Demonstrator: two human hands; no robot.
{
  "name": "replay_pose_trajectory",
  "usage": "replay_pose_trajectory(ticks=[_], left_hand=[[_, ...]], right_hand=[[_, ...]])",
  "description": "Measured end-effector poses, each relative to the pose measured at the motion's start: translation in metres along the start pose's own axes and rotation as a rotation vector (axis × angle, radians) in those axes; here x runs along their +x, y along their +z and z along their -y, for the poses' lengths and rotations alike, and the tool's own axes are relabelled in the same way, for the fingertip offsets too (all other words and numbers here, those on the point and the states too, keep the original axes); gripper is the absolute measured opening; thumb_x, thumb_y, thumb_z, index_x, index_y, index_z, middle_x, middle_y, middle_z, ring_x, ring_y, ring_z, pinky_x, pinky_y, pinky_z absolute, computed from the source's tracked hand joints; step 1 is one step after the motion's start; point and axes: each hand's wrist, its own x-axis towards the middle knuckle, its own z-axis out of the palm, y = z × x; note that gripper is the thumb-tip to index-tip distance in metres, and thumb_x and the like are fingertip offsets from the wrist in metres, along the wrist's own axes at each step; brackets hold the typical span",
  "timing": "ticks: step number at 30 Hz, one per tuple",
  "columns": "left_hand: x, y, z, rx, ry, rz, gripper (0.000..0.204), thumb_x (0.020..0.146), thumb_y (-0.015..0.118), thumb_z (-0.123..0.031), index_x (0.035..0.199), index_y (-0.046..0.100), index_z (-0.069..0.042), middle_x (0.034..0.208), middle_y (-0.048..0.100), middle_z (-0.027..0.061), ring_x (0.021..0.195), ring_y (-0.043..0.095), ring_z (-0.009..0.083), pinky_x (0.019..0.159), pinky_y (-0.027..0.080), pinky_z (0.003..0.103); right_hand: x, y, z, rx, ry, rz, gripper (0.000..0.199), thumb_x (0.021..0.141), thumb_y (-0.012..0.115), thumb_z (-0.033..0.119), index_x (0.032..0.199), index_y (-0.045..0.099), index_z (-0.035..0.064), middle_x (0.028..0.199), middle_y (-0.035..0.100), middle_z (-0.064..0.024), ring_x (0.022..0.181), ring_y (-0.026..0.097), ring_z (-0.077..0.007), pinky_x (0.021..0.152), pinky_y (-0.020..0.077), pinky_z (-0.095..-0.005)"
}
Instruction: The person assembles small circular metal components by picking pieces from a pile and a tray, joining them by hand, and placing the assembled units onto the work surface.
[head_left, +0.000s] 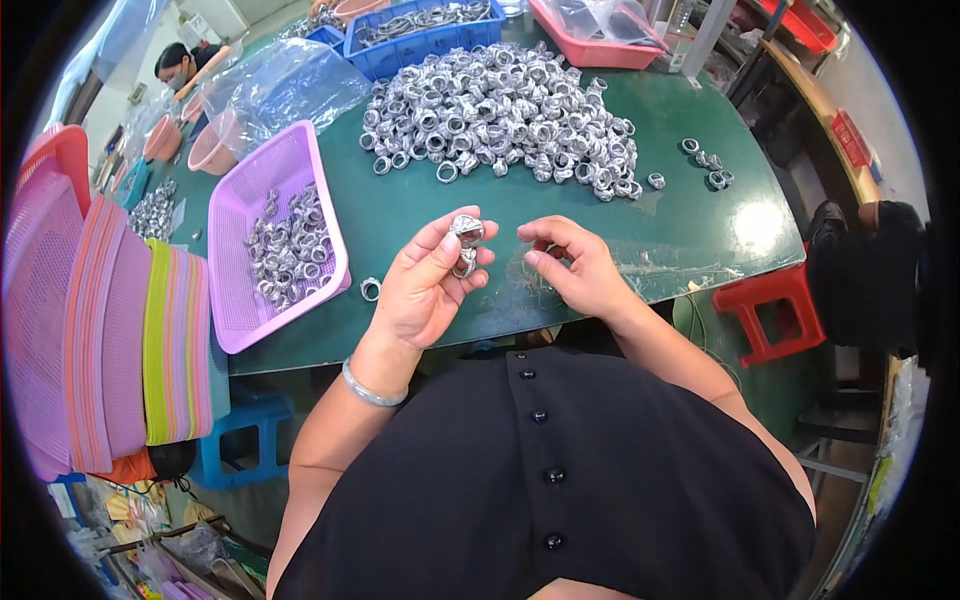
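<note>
My left hand is closed round a couple of silvery metal rings, held up above the near part of the green table. Just to the right, my right hand is raised with thumb and forefinger curved toward each other and a gap between the tips; I see nothing in it. Beyond both hands lies a big heap of similar rings. A purple mesh basket to the left holds a smaller lot of them. One loose ring lies between the basket and my left wrist.
Several rings sit apart on the green table at right. Blue and pink trays stand behind the heap. Stacked plastic baskets rise at left, above a blue stool. A red stool stands right; another person sits far left.
</note>
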Motion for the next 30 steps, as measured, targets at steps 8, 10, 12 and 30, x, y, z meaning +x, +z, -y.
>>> replay_pose_trajectory(ticks=[8,10,12,30], left_hand=[[-0.003,-0.001,0.001,-0.042,-0.015,0.023,0.031,0.090,0.046,-0.013,0.119,0.047,-0.005,0.108,0.056,0.0102,0.087,0.056,0.0148,0.071,0.048,0.027],[-0.003,-0.001,0.001,-0.048,-0.003,0.034,0.031,0.090,0.046,-0.013,0.119,0.047,-0.004,0.108,0.056,0.0109,0.087,0.056,0.0152,0.071,0.048,0.027],[-0.004,-0.002,0.002,-0.046,-0.005,0.031,0.031,0.089,0.047,-0.013,0.119,0.047,-0.004,0.108,0.056,0.0112,0.088,0.056,0.0156,0.072,0.048,0.027],[-0.007,-0.051,-0.103,2.002,1.006,-0.767,0.032,0.076,0.059,-0.010,0.106,0.055,0.000,0.109,0.051,0.0185,0.103,0.049,0.0308,0.089,0.037,0.039]], right_hand=[[-0.007,-0.002,-0.012,-0.029,0.069,-0.007,0.020,0.078,0.057,0.003,0.098,0.058,-0.0003,0.093,0.057,-0.0058,0.071,0.054,-0.0107,0.060,0.0438,-0.0224],[-0.008,-0.002,-0.014,-0.030,0.094,-0.004,0.020,0.078,0.057,0.003,0.097,0.058,-0.0004,0.092,0.057,-0.0056,0.069,0.054,-0.0104,0.060,0.0436,-0.0223],[-0.009,-0.002,-0.015,-0.029,0.108,-0.006,0.019,0.078,0.057,0.003,0.096,0.059,-0.0005,0.090,0.057,-0.0051,0.068,0.053,-0.0099,0.059,0.0434,-0.0221],[0.050,-0.043,-0.028,-0.595,-0.087,-0.134,0.025,0.072,0.062,0.012,0.095,0.056,0.0037,0.089,0.054,-0.0120,0.085,0.053,-0.0295,0.075,0.0436,-0.0373]])
